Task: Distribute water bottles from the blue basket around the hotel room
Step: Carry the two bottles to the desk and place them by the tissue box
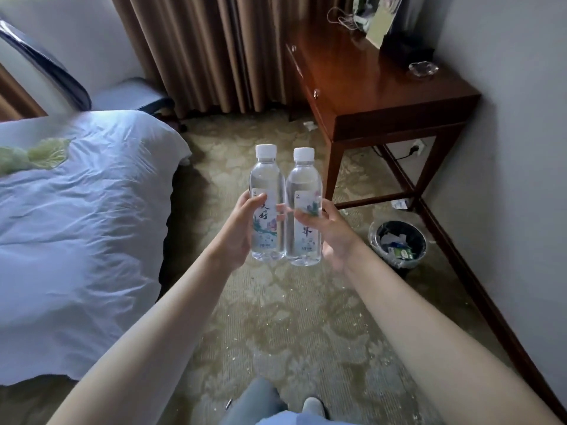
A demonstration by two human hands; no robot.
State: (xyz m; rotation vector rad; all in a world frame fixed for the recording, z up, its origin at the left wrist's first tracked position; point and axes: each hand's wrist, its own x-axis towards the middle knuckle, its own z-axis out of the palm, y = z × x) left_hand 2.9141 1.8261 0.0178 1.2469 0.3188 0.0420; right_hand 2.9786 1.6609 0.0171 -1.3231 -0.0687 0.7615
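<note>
Left hand (234, 233) grips one upright bottle (266, 207); right hand (333, 233) grips another bottle (303, 210) — sides touching

Behind the left bottle (267, 204), most of the left hand (237, 233) — only the thumb and a fingertip show past the label. Behind the right bottle (303, 210), the right hand (334, 237) fingers likewise covered. Both labels partly masked by thumbs, small print too fine to read. Far up and right of the grip, bag (379, 19) on the desk (383, 87) cut off by the top edge, blurred. Right of the grip and lower, bin (399, 243) contents too small to name. Left, bed (76, 210) cut by the frame edge — green patch (33, 154) on it blurred. Below, legs cropped at the bottom edge.
</note>
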